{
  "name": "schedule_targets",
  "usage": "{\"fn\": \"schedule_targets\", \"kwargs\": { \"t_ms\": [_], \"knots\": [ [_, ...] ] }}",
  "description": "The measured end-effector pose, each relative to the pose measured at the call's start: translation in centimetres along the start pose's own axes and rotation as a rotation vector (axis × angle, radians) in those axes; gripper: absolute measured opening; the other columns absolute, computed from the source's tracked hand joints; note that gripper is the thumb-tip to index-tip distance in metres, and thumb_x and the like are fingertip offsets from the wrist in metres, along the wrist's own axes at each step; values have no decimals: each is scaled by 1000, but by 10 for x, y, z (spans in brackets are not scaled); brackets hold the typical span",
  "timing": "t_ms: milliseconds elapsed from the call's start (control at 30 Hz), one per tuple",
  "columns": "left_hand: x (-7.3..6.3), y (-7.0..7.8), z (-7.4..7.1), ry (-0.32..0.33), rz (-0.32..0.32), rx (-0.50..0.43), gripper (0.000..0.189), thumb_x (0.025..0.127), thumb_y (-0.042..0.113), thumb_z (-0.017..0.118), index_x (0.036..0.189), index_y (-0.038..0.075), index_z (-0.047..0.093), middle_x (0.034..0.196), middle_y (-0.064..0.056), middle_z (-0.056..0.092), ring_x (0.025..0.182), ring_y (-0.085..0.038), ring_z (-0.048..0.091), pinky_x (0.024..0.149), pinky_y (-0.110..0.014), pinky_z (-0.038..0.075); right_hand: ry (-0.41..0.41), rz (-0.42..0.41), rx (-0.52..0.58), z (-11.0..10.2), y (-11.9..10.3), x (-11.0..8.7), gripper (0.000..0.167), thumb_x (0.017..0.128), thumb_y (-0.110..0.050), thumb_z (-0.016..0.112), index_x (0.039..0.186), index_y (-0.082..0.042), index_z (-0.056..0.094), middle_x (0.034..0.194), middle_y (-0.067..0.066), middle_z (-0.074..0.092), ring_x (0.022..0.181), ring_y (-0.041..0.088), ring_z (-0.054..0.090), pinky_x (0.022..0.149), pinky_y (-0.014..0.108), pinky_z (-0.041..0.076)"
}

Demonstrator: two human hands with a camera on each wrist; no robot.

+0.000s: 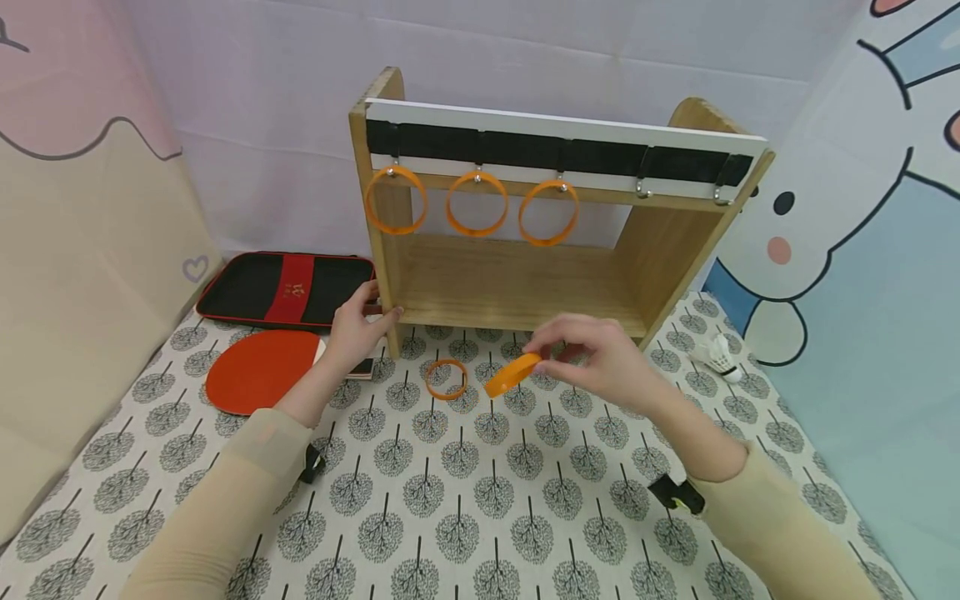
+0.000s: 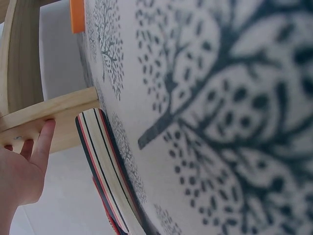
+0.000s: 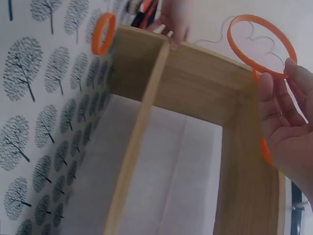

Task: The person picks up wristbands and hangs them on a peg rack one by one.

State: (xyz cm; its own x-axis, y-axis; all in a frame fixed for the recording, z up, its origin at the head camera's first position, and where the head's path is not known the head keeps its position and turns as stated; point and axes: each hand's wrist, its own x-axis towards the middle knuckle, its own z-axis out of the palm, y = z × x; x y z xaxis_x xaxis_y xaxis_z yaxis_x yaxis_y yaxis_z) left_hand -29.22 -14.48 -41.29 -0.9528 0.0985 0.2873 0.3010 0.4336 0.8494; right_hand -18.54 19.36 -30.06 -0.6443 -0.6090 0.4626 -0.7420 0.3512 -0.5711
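Observation:
An orange ring, thin like a wristband, is pinched between the thumb and fingers of my right hand, in front of the wooden shelf. In the right wrist view the ring is seen as a full loop. My left hand grips the lower left side panel of the shelf; in the left wrist view its fingers lie against the wood. Three more orange rings hang from hooks on the shelf's top rail. Another loose ring is on the cloth, below the shelf.
Two bare hooks are at the rail's right. Left of the shelf lie a black case with a red band and a red table-tennis paddle. A shuttlecock lies to the right, on the tree-patterned cloth.

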Motion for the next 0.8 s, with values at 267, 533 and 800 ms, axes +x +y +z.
{"fn": "schedule_targets", "kwargs": {
  "t_ms": [267,533,800],
  "knots": [
    [1,0,-1,0,1,9,57,91,31,63,140,12,42,131,-15,51,110,-31,60,72,-41,58,118,-21,67,-27,-5,-6,30,75,12,72,100,-3,70,95,3,67,80,10,65,63,26,58],
    [1,1,0,8,2,19,55,91,28,63,140,12,42,131,-16,52,110,-31,60,72,-42,58,304,-22,140,-51,-11,-8,23,74,18,68,95,10,65,92,2,67,68,13,66,58,24,56],
    [1,0,1,11,7,22,54,91,29,63,139,12,43,130,-16,53,110,-31,61,71,-41,58,477,-30,298,-76,-10,-2,18,77,18,66,93,19,60,88,9,68,63,15,66,57,24,56]
  ]
}}
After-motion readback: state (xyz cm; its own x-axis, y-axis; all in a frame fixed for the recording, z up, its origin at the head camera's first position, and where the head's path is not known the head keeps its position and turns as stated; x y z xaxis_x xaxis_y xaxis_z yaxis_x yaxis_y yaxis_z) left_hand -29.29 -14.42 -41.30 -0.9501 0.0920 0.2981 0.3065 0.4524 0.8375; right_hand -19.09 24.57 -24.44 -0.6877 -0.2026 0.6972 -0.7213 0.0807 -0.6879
